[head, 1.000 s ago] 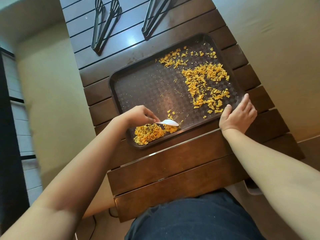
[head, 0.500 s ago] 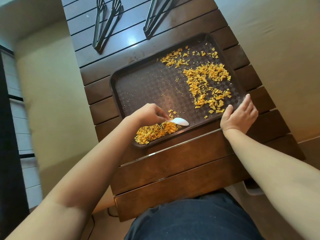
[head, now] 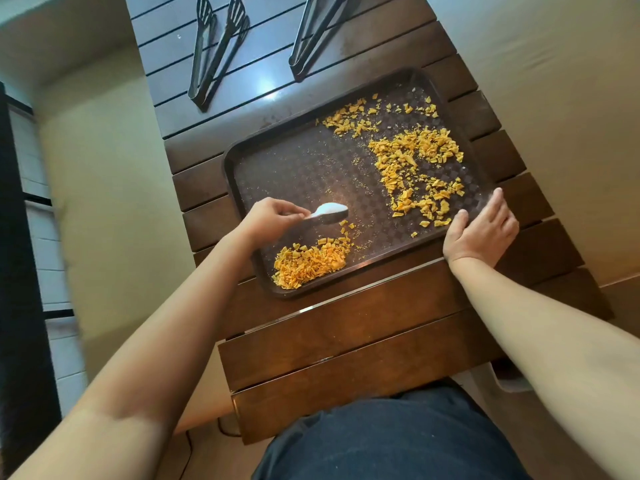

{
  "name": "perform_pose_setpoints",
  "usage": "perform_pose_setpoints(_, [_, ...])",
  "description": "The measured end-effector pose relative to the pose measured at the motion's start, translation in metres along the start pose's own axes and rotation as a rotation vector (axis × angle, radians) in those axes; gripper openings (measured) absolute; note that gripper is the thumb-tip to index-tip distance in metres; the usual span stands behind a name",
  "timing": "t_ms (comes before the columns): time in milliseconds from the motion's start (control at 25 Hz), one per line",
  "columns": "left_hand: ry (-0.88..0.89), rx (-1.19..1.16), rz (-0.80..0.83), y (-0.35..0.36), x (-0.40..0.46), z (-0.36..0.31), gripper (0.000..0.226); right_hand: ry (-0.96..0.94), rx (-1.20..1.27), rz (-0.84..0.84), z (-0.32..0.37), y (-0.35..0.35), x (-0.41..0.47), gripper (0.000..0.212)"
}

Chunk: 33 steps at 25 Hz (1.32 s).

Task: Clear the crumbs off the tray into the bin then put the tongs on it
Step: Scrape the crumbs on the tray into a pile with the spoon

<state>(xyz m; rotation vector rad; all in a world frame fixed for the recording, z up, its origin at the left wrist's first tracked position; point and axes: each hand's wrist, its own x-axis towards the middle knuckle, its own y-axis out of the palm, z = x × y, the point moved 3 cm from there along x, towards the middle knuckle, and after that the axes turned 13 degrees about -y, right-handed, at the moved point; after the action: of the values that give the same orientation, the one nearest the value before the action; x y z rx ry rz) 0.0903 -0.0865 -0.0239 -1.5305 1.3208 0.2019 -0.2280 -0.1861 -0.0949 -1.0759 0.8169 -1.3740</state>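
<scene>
Gripped in the left hand (head: 268, 216), a white spoon (head: 329, 210) is raised; the flat right hand (head: 479, 233) steadies the tray (head: 242, 161). Crumbs (head: 415, 168) could be flicked onto the table (head: 346, 334) by a hasty sweep.

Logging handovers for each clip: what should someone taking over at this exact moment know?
Left hand pinches a white spoon over the tray.
Right hand rests open on the tray's near right edge.
Done: one crumb pile gathered at the near left corner.
Left: scattered crumbs on the right half to gather, all to tip into the bin (not in view), then both tongs, lying on the table beyond the tray, go on it.
</scene>
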Motion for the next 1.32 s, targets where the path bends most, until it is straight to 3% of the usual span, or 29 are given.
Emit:
perform_pose_setpoints(360, [-0.075, 0.209, 0.263, 0.010, -0.007, 0.010, 0.019, 0.002, 0.002, 0.005, -0.001, 0.000, -0.001, 0.067])
perform_pose_setpoints(640, [-0.195, -0.474, -0.172, -0.019, 0.020, -0.022, 0.027, 0.007, 0.007, 0.017, 0.001, 0.000, -0.001, 0.066])
perform_pose_setpoints(920, [-0.283, -0.536, -0.321, -0.014, 0.052, -0.053, 0.030, -0.003, 0.019, -0.003, 0.002, 0.001, 0.000, 0.066])
perform_pose_setpoints(1080, [-0.246, -0.529, -0.222, -0.006, 0.065, -0.077, 0.027, 0.002, 0.008, -0.004, 0.001, 0.001, 0.000, 0.066])
perform_pose_setpoints(1320, [-0.147, -0.279, 0.060, 0.018, 0.057, -0.089, 0.026, 0.011, -0.008, 0.008, -0.001, 0.002, 0.000, 0.065])
